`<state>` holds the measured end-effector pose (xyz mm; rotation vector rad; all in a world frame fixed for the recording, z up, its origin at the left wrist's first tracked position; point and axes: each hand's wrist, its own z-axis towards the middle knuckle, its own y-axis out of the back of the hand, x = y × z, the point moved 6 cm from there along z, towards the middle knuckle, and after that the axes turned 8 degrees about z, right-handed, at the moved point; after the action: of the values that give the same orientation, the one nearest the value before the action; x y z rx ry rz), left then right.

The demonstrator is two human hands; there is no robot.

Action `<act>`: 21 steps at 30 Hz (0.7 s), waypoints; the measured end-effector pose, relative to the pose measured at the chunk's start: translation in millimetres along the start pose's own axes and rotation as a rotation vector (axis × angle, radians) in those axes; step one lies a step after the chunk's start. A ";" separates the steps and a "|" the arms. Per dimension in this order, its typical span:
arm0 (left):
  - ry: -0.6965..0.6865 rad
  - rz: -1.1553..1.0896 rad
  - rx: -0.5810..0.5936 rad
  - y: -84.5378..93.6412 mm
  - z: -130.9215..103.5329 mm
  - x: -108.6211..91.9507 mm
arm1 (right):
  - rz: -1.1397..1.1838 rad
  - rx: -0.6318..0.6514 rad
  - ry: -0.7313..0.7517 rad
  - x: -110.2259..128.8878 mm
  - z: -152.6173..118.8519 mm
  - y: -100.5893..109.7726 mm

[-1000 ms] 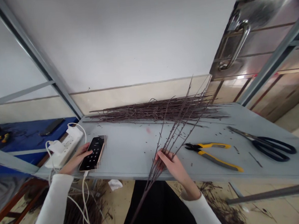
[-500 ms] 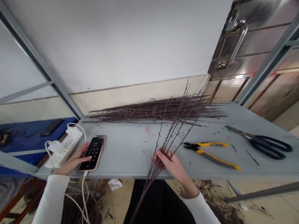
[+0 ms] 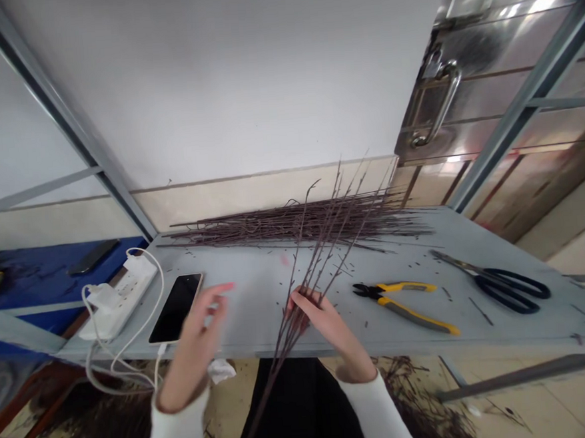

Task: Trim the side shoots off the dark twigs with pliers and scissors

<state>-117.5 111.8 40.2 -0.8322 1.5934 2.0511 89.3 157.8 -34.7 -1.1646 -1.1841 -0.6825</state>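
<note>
My right hand is closed around a branched bundle of thin dark twigs at the front of the table. Their tips fan up and away, and the thicker stem runs down past the edge over my lap. My left hand, slightly blurred, hovers just right of a phone with its fingers apart and nothing in them. The phone lies on the table with a dark screen and a white cable plugged in. Behind both hands, a long pile of similar twigs lies along the wall.
Yellow-handled cutting pliers and dark-handled scissors lie on the right of the table. A white power strip with plugs and cables sits at the left edge. Metal posts frame both sides. Twig scraps litter the floor.
My left hand has left the phone and moved right, toward the twigs. The phone's lit keypad has gone dark. My right hand keeps hold of the twigs; the view has shifted slightly.
</note>
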 end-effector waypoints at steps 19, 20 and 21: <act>0.179 -0.539 0.138 -108.2 -46.5 -40.0 | -0.156 -0.147 0.047 24.3 -38.4 3.1; 0.186 -0.542 0.127 -107.1 -46.1 -37.6 | -0.118 -0.175 0.038 24.5 -38.3 5.6; 0.183 -0.543 0.109 -105.2 -45.5 -35.4 | -0.068 -0.204 0.040 24.9 -37.5 8.8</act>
<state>-14.3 96.9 -19.2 -1.2753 1.3560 1.5280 117.2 129.1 -12.3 -1.2782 -1.1441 -0.8907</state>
